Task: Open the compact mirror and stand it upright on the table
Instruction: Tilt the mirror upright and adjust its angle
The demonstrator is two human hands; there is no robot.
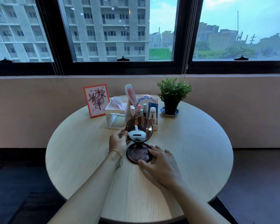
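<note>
A round dark-brown compact mirror (139, 128) stands open in the middle of the round wooden table (192, 143). Its lower half lies flat on the wood and its upper half is raised upright, facing me and reflecting a white headset. My left hand (119, 140) pinches the left rim of the raised half between thumb and fingers. My right hand (160, 164) rests with spread fingers on the right and front rim of the flat half, pressing it to the table.
Just behind the mirror stands a white organiser (115, 117) with cosmetics, a pink comb (131, 94) and a hairbrush. A framed flower drawing (96, 100) leans at the back left. A potted green plant (173, 94) sits on a saucer at the back right.
</note>
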